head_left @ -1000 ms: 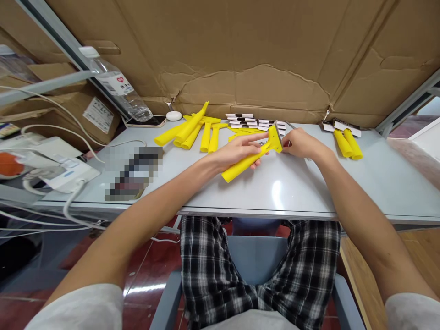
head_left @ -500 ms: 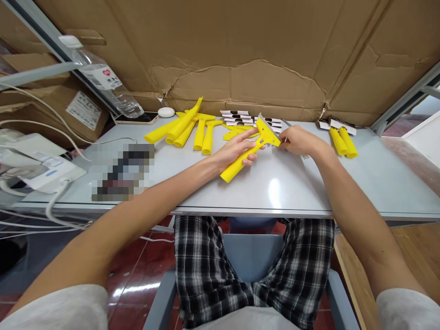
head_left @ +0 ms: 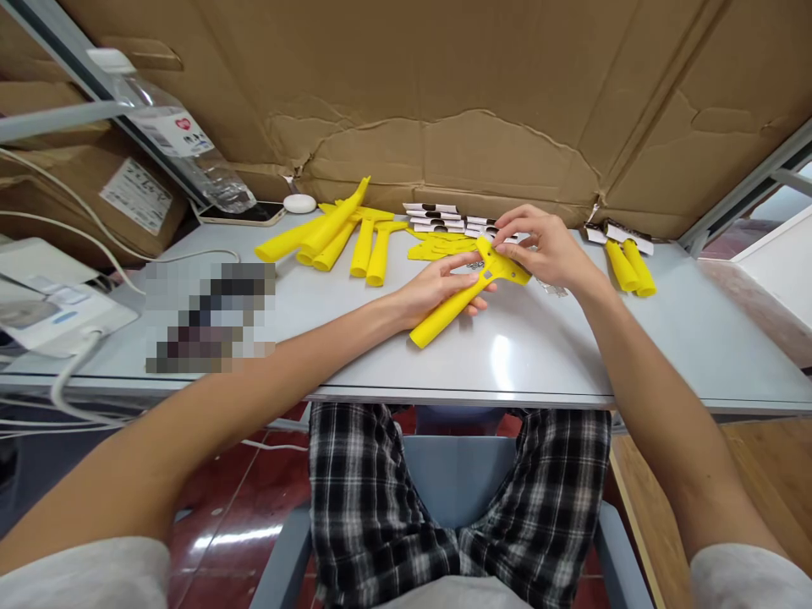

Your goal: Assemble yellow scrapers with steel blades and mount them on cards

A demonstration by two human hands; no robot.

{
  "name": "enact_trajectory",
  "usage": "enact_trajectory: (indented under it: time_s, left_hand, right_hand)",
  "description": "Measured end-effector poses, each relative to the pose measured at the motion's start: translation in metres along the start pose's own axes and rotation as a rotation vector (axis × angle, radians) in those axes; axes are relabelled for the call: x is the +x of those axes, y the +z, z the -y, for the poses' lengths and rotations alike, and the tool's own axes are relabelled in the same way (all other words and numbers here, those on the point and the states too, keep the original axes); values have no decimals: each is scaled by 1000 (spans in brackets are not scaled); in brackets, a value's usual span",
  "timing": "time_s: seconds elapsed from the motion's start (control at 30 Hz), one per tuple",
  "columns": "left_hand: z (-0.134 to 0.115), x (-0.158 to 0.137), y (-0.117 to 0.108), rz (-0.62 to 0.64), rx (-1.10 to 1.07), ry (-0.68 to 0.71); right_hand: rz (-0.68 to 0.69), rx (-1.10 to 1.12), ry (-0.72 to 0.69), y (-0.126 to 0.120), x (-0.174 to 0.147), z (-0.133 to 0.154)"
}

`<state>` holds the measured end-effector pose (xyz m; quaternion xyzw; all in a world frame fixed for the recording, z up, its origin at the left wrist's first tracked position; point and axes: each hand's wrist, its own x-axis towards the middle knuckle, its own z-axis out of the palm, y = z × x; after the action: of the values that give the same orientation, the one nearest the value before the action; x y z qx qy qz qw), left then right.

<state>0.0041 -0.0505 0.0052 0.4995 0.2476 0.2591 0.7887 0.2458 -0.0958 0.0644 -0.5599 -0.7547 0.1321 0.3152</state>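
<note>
A yellow scraper [head_left: 447, 315] with a tubular handle and a wide head is held over the table, tilted with its head away from me. My left hand [head_left: 435, 292] is closed around it near the neck, fingers passing beneath. Over the far edge of the head, my right hand [head_left: 545, 245] has its thumb and fingers pinched together; whether a small part is between them is hidden. Just behind the head lie flat yellow pieces [head_left: 437, 249] and stacks of black-and-white packets [head_left: 435, 218]. Small metal bits, partly covered, lie close to the scraper's neck.
Several yellow scraper handles [head_left: 326, 241] lie to the left. Two yellow-handled scrapers [head_left: 628, 262] with black-and-white heads rest at the right. A plastic bottle [head_left: 183, 139], a phone [head_left: 254, 215], a white oval object [head_left: 299, 203] and a power strip [head_left: 82, 317] occupy the left side. Cardboard [head_left: 507, 93] stands behind.
My right hand has moved from the right end of the scraper's head up onto its far edge. The scraper has turned slightly, its head's face now more toward me. My left hand keeps its hold.
</note>
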Motion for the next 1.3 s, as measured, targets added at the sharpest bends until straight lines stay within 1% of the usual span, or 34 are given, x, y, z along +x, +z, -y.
enact_trajectory:
  time_s: [0.13,0.27,0.47,0.63,0.77,0.93,1.03,1.13,1.23,1.3]
  left_hand:
    - [2,0,1,19,-7,12]
    - [3,1,1,10,12,22]
    - [3,0,4,-41,12,32]
    - [1,-2,9,-83,30,28]
    - [2,-2,8,-61,41,36]
    - [5,1,2,-39,53,51]
    - [4,2,0,-58,8,34]
    - [1,0,3,-81,-75,22]
    - [-2,-4,9,-117,-130,-8]
    - [-2,-6,13,-136,-144,-29]
  right_hand:
    - [15,24,31,-1,-1,2]
    - [37,61,43,-3,-2,5]
    - [80,99,36,-1,-3,6]
    - [71,109,38,4,-2,7]
    - [48,148,53,8,-3,8]
    - [65,130,113,10,-2,10]
    - [1,33,121,6,0,6]
    - [-112,-177,189,-10,1,-6]
    - [-162,-403,339,-32,-2,-21]
    - [-104,-524,494,-47,-5,-31]
